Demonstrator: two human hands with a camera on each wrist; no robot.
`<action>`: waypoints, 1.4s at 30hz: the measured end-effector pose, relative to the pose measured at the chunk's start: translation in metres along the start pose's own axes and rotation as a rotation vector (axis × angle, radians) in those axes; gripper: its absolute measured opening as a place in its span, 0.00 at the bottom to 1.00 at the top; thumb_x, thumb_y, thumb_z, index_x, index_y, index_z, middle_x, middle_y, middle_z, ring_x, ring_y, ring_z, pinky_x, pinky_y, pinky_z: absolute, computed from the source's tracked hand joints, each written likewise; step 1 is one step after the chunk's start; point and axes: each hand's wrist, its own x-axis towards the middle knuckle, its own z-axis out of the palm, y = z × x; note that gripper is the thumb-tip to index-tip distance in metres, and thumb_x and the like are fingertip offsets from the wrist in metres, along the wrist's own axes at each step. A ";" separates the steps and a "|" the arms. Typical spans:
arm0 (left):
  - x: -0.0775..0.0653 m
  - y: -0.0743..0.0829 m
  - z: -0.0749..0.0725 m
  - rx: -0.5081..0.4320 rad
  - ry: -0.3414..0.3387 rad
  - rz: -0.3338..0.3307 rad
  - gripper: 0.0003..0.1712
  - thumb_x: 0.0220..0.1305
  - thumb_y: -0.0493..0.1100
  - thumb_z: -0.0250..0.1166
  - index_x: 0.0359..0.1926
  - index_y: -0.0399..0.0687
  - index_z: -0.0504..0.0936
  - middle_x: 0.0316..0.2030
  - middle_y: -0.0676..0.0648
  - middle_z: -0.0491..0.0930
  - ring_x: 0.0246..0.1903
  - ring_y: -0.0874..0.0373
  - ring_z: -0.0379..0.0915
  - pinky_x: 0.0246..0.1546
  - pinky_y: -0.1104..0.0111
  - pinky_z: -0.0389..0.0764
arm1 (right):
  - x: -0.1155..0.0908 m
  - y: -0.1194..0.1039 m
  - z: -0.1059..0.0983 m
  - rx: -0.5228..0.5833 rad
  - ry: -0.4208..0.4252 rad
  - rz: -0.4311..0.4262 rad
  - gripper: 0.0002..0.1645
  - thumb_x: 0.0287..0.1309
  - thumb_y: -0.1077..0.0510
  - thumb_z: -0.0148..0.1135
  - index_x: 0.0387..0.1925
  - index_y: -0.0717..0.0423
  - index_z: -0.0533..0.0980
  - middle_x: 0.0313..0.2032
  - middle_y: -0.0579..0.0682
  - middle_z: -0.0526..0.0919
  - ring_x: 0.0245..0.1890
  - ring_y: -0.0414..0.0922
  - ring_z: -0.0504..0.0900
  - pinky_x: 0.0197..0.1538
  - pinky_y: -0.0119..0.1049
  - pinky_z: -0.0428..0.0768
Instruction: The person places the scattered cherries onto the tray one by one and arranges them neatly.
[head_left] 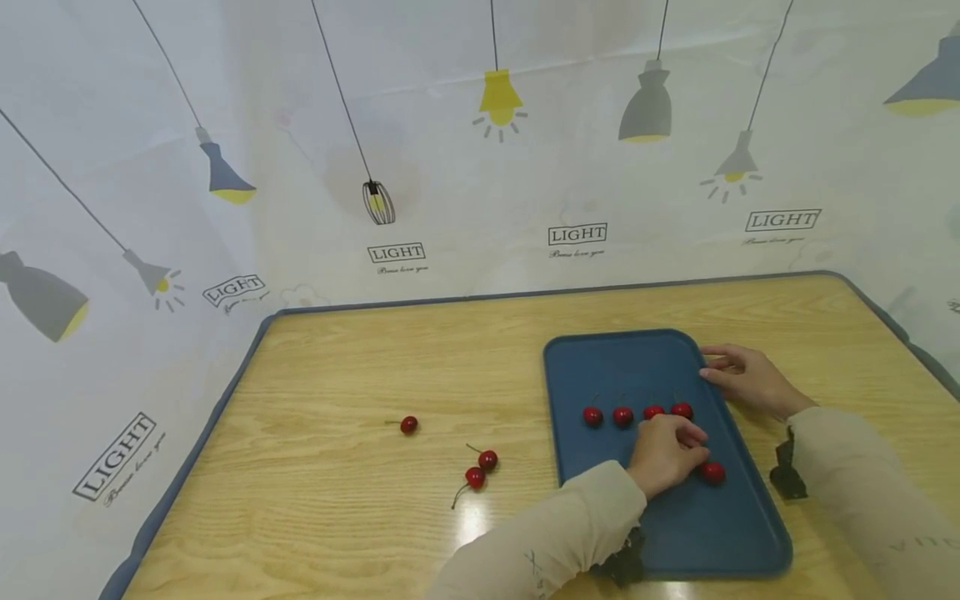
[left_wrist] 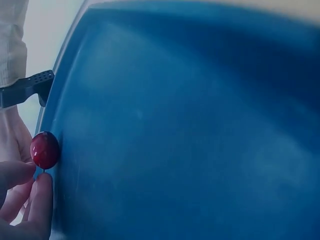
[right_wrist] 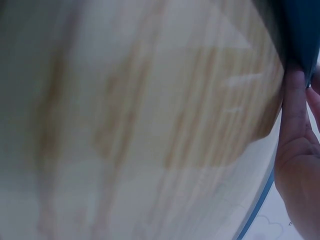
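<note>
A blue tray (head_left: 622, 358) lies on the table, with a row of several red cherries (head_left: 622, 416) across its middle. Over the tray, my left hand (head_left: 667, 454) has its thumb and fingertips at the short stem of another cherry (head_left: 712, 472), nearer the tray's right side. The left wrist view shows that cherry (left_wrist: 45, 150) beside the pinching fingers (left_wrist: 42, 200). My right hand (head_left: 753, 382) holds the tray's right rim towards the far corner. In the right wrist view a finger (right_wrist: 295, 110) lies against the tray's edge.
Left of the tray on the wooden table (head_left: 337, 367) are a lone cherry (head_left: 408, 425) and two touching cherries, an upper one (head_left: 488, 460) and a lower one (head_left: 475, 477), all with stems. A white sheet printed with lamps (head_left: 465, 167) stands behind the table.
</note>
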 end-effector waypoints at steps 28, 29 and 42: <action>0.010 -0.001 0.002 0.203 -0.073 0.015 0.06 0.47 0.42 0.69 0.29 0.50 0.83 0.17 0.59 0.75 0.16 0.74 0.65 0.17 0.84 0.64 | -0.001 0.001 0.000 -0.005 -0.010 0.006 0.33 0.61 0.54 0.51 0.60 0.70 0.56 0.47 0.71 0.69 0.40 0.50 0.77 0.37 0.37 0.78; 0.011 -0.001 0.003 0.203 -0.072 0.009 0.06 0.47 0.42 0.69 0.29 0.50 0.83 0.17 0.59 0.75 0.16 0.74 0.65 0.17 0.84 0.64 | -0.001 0.001 0.000 -0.005 -0.010 0.007 0.33 0.61 0.54 0.51 0.60 0.70 0.56 0.47 0.71 0.69 0.40 0.50 0.77 0.37 0.37 0.78; 0.008 0.000 -0.002 0.202 -0.089 0.022 0.06 0.46 0.40 0.69 0.29 0.49 0.84 0.17 0.59 0.77 0.15 0.75 0.65 0.17 0.84 0.65 | -0.002 -0.001 0.001 -0.008 -0.009 0.012 0.34 0.61 0.53 0.51 0.61 0.71 0.55 0.48 0.72 0.68 0.41 0.54 0.76 0.37 0.37 0.78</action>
